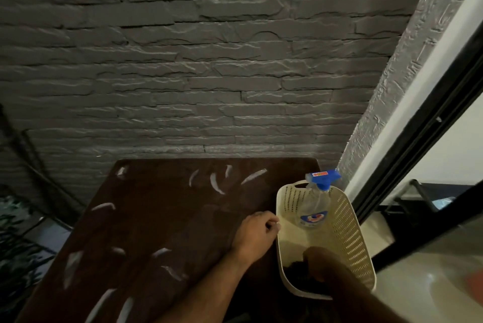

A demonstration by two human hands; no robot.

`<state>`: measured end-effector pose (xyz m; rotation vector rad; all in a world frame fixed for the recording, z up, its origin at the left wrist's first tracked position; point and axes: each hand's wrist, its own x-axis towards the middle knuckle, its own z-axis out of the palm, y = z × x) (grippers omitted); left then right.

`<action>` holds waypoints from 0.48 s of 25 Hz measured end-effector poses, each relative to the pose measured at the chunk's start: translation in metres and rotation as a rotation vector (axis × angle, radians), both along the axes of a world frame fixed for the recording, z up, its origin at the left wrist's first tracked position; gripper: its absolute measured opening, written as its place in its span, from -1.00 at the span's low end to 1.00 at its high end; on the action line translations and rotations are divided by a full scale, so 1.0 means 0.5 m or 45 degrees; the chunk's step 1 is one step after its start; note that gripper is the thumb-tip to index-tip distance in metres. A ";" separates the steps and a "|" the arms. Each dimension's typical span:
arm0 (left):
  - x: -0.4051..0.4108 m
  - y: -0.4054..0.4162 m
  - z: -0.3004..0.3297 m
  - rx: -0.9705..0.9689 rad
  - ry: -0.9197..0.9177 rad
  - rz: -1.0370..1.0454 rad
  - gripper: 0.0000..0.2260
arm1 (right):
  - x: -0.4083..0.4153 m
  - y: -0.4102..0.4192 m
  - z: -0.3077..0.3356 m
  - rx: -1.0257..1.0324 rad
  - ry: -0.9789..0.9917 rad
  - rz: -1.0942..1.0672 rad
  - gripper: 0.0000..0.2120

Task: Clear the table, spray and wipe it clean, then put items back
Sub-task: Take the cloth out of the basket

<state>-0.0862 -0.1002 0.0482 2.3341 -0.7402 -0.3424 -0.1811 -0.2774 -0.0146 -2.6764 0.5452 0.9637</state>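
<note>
A dark brown table (162,223) carries several pale streaks on its top. On its right edge sits a cream perforated basket (350,239). Inside the basket leans a clear spray bottle (313,207) with a blue trigger head, which pokes above the far rim. My left hand (257,231) is curled at the basket's left rim, fingers closed against it. In deep shadow, my right hand (317,261) reaches down into the near end of the basket, over a dark lump (296,267) on its floor. Whether its fingers grip that lump is hidden.
A grey stone-pattern wall (209,61) rises right behind the table. A black-framed glass door (423,139) runs along the right side, close to the basket. Dark metal rack bars and foliage (15,231) stand at the left.
</note>
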 end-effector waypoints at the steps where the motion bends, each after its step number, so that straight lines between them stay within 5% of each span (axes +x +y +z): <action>1: 0.004 -0.001 0.000 -0.012 0.032 0.019 -0.80 | 0.000 -0.007 0.010 0.013 -0.061 -0.034 -0.68; 7: 0.002 -0.030 -0.007 -0.164 0.260 0.119 -0.80 | 0.038 -0.062 0.155 0.697 -0.267 -0.578 -0.89; 12: -0.029 -0.073 0.019 -0.457 1.010 0.127 -0.59 | 0.052 -0.050 0.240 1.062 -0.561 -0.737 -0.82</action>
